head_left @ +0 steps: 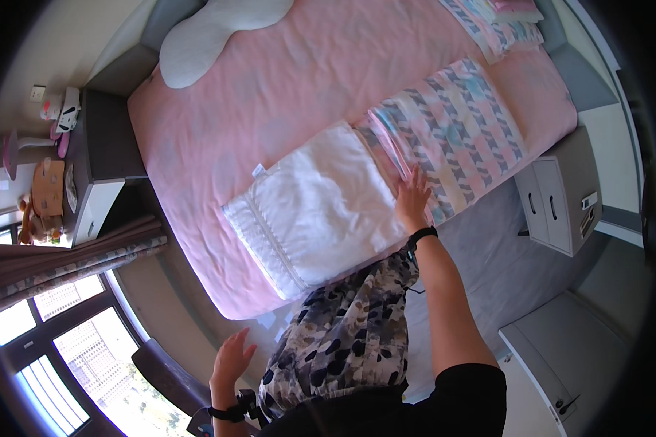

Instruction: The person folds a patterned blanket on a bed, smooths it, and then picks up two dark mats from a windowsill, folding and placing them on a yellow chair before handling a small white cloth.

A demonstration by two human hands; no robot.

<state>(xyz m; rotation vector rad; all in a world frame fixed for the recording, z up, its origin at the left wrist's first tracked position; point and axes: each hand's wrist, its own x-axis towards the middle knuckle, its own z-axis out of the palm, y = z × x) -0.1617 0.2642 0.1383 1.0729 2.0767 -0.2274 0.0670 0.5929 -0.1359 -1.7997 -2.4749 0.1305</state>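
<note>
My right hand [413, 198] lies flat with fingers spread on the near edge of a folded patterned blanket [452, 131] in pink, blue and grey, where it meets a folded white quilt [317, 207]. Both lie on a bed with a pink sheet [270, 95]. My left hand [231, 358] hangs open beside my hip, off the bed, holding nothing. A dark band sits on each wrist.
A white pillow [204, 36] rests at the head of the bed. Another folded patterned stack [499, 22] lies at the far corner. A dark bedside table [98, 156] with small items stands left, a grey drawer cabinet [565, 193] right, curtains and a window lower left.
</note>
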